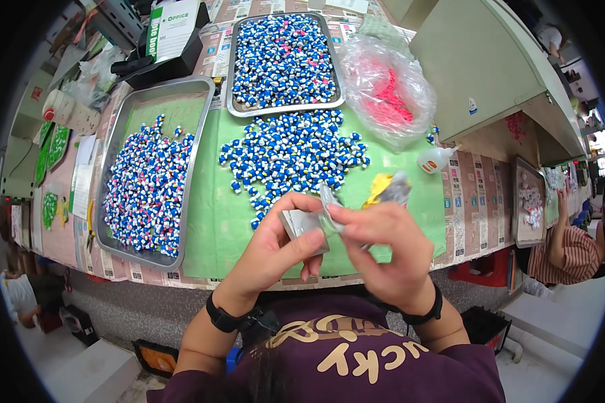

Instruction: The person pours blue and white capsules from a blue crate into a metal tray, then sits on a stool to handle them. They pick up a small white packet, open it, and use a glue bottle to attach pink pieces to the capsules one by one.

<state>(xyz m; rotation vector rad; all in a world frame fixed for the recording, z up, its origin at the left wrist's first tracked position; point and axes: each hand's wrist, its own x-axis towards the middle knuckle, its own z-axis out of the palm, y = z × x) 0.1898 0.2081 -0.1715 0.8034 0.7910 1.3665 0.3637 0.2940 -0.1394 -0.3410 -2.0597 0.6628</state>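
Observation:
My left hand (pixel 265 245) is closed round a light grey, flat rectangular piece (pixel 306 225), its thumb along the near side. My right hand (pixel 393 245) pinches a thin grey, partly see-through strip (pixel 331 201) that touches the flat piece; I cannot tell what kind of thing either is. Just beyond the hands lies a loose heap of small blue-and-white figures (pixel 296 151) with yellow bits, on a green sheet (pixel 208 228). A crumpled yellow-and-grey piece (pixel 388 190) shows behind my right hand; its lower part is hidden.
Metal trays of similar pieces stand at the left (pixel 200 144) and far middle (pixel 230 74). A clear bag (pixel 363 77) with pink pieces, a white squeeze bottle (pixel 435 160) and a grey cabinet (pixel 477 60) are to the right. Pliers (pixel 90 225) lie left; a person (pixel 565 252) sits far right.

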